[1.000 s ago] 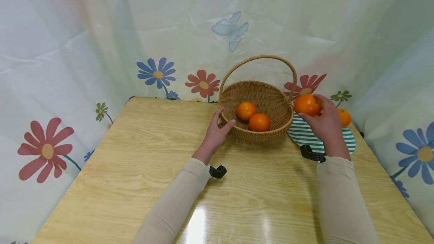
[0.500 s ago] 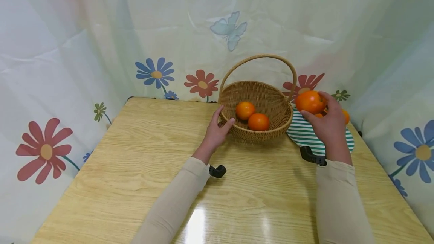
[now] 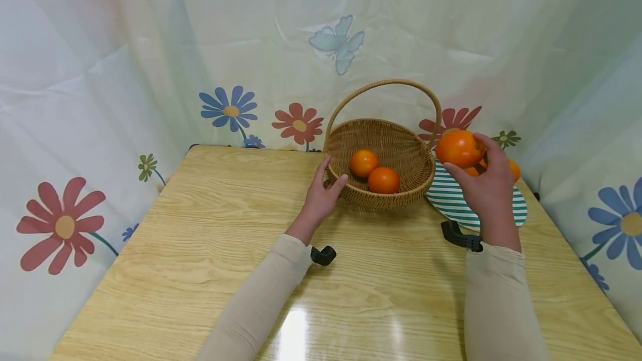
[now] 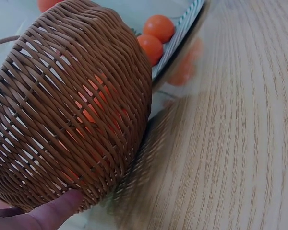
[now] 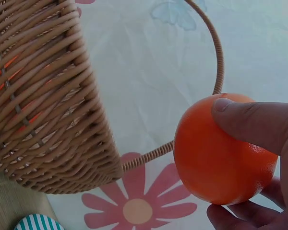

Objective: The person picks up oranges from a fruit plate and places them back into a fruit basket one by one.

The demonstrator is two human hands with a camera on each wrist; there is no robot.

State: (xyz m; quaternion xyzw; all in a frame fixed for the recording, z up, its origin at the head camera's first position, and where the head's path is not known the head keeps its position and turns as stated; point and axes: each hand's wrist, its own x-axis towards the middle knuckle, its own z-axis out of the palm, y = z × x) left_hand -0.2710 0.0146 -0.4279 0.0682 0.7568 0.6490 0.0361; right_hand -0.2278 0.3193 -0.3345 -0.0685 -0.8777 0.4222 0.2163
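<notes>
A wicker basket with a tall arched handle stands at the back of the table, tilted toward me. Inside it lie two round orange fruits, one behind the other. My left hand holds the basket's left side; in the left wrist view its thumb presses the woven wall. To the right of the basket, my right hand grips a smooth, shiny orange fruit in the air, thumb on one side and fingers on the other. In the right wrist view this fruit overlaps the basket handle.
A green-and-white striped oval plate or mat lies right of the basket. More orange fruits rest on it, one beside another, partly hidden by my right hand in the head view. A flowered curtain hangs behind the wooden table.
My right hand has raised the orange fruit slightly, off to the right of the basket. The left hand stays on the basket, and the two fruits inside have not moved.
</notes>
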